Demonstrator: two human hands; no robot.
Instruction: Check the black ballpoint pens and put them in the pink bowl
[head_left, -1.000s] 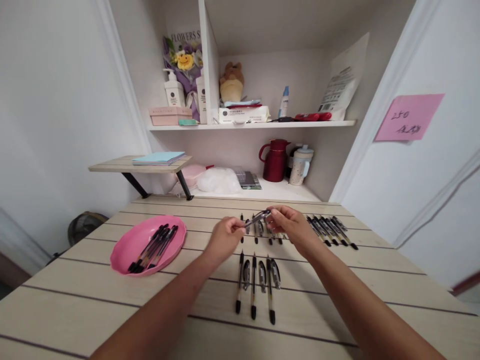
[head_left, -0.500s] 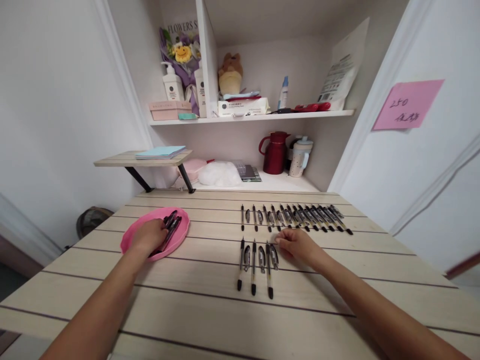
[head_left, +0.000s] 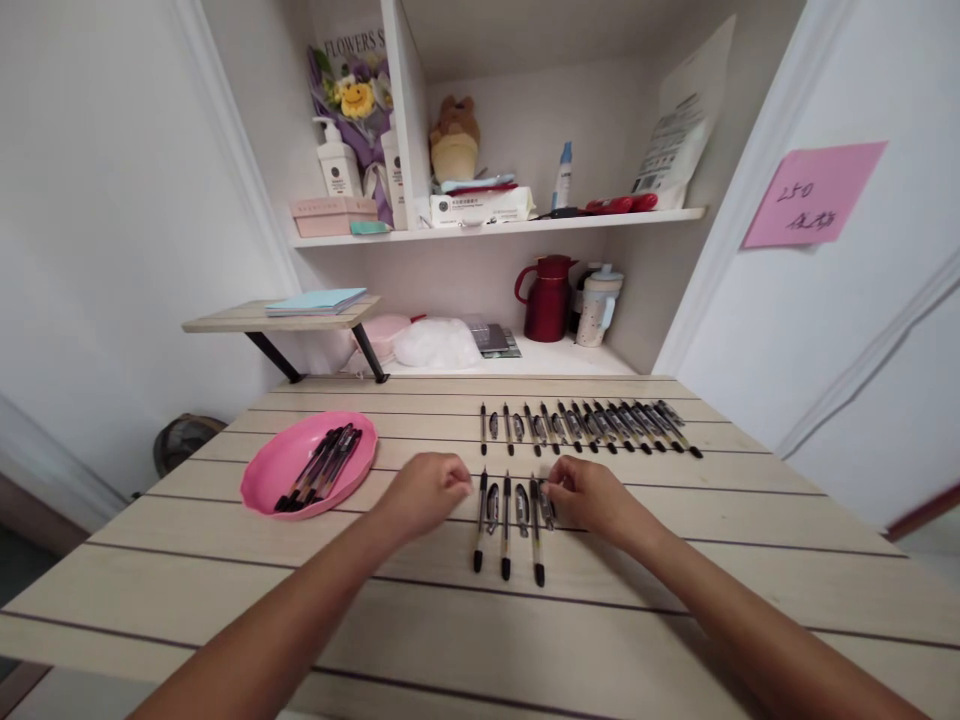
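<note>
On the table, three uncapped black pens [head_left: 506, 525] stand in a near row, tips pointing away from me. Short black pieces that look like pen caps [head_left: 522, 508] lie beside them. My right hand [head_left: 596, 497] is closed, its fingertips on the upper end of the rightmost pen cap [head_left: 547, 508]. Just left of the near row, my left hand [head_left: 426, 492] hovers with curled fingers; anything inside them is hidden. Several black pens [head_left: 322, 465] lie together in the pink scalloped bowl [head_left: 271, 462] at the left.
Behind is a longer row of pens and caps [head_left: 592, 428]. A small raised shelf [head_left: 225, 318] carrying blue paper [head_left: 319, 302] is at the back left. In the white cabinet stand a red jug [head_left: 548, 300] and a pale cup [head_left: 598, 308].
My left hand has left the pink bowl and moved right, close to the near row. My right hand has shifted slightly left, onto the rightmost cap. The view has tilted slightly.
</note>
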